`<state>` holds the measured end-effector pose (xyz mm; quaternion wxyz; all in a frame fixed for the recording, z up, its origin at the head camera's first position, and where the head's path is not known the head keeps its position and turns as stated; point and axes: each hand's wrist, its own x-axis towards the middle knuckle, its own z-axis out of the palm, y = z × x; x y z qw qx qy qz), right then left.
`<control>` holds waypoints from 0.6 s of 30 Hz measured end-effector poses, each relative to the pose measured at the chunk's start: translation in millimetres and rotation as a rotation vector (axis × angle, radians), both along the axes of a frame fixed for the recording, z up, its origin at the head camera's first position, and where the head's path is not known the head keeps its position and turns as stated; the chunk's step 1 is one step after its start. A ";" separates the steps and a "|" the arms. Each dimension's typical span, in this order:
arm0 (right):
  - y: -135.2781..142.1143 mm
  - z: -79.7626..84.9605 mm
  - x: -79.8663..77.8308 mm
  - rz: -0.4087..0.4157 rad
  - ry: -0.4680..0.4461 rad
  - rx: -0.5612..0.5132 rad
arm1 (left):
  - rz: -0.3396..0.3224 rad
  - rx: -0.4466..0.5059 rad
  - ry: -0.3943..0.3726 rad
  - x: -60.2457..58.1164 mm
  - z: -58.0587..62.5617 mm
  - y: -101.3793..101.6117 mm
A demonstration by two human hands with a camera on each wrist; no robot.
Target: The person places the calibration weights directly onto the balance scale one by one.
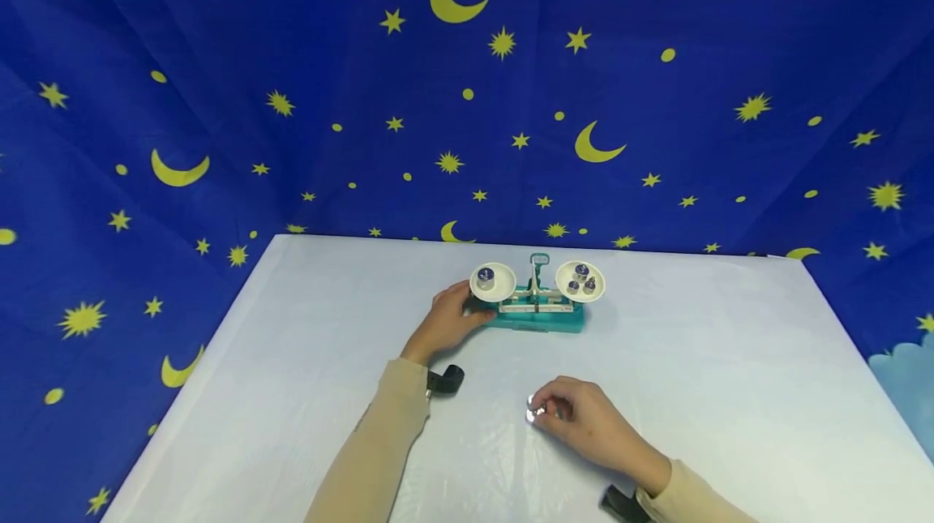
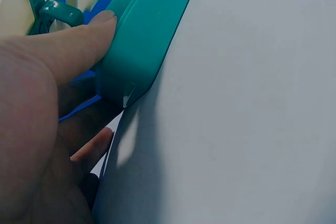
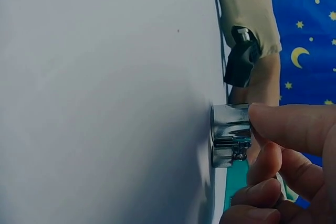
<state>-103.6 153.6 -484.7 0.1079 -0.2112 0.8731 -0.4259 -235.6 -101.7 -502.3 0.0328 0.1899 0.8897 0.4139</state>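
A green balance scale (image 1: 538,319) with two white pans stands at the back of the table. My left hand (image 1: 447,322) grips the left end of its base, thumb on the near side in the left wrist view. One metal weight (image 1: 486,278) sits in the left pan (image 1: 503,293); three smaller weights (image 1: 581,272) are in the right pan (image 1: 598,273). Nearer the front, my right hand (image 1: 587,422) pinches a shiny metal weight (image 3: 231,121) at the tabletop. Close beside that one is a smaller knobbed weight (image 3: 222,157); whether fingers touch it I cannot tell.
A white-covered table (image 1: 730,361) spreads around both hands. Behind it hangs a blue cloth (image 1: 350,69) with yellow moons and stars. Black wrist mounts (image 1: 447,379) stick out from both sleeves.
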 end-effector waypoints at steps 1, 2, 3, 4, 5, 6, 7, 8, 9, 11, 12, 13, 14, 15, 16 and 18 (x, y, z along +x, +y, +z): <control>-0.1 -0.5 0.2 0.004 0.004 0.000 | -0.001 -0.002 0.001 0.2 -0.5 -0.3; -0.2 -1.0 0.1 0.006 0.010 0.000 | -0.001 -0.004 0.003 0.4 -0.7 -0.7; -0.4 -1.3 -0.1 0.007 0.017 -0.001 | -0.004 -0.004 0.006 0.6 -0.9 -1.3; -0.2 -1.2 -0.5 0.008 0.025 -0.001 | -0.006 -0.005 0.009 -0.1 -0.7 -1.2; -0.1 -1.2 -1.0 0.009 0.032 -0.006 | -0.007 -0.010 0.010 -0.5 -0.5 -1.3; -0.3 -1.2 -1.2 0.009 0.034 -0.011 | -0.007 -0.011 0.014 -0.5 -0.3 -1.5; -0.6 -1.3 -1.1 0.012 0.036 -0.015 | -0.004 -0.015 0.012 -0.3 -0.2 -1.8; -1.0 -1.4 -1.0 0.015 0.034 -0.023 | 0.000 -0.015 0.011 0.2 0.0 -2.4; -1.4 -1.5 -0.8 0.020 0.033 -0.028 | 0.002 -0.014 0.010 0.7 0.1 -2.9; -2.1 -1.6 0.1 0.026 0.030 -0.033 | 0.006 -0.010 0.009 1.7 0.1 -3.4; -2.2 -1.6 0.6 0.027 0.033 -0.031 | 0.005 -0.006 0.009 1.8 0.0 -3.4; -2.1 -1.6 1.1 0.025 0.040 -0.030 | 0.003 -0.007 0.007 1.8 -0.2 -3.2; -2.0 -1.4 1.5 0.022 0.047 -0.031 | -0.001 -0.005 0.009 1.5 -0.5 -2.9; -1.9 -1.1 1.9 0.019 0.051 -0.030 | -0.004 -0.003 0.009 1.1 -0.7 -2.4; -1.7 -0.7 2.2 0.015 0.056 -0.032 | -0.006 -0.003 0.010 0.8 -0.8 -2.0; -1.3 -0.1 2.8 0.006 0.068 -0.035 | -0.013 -0.001 0.019 0.0 -1.2 -1.2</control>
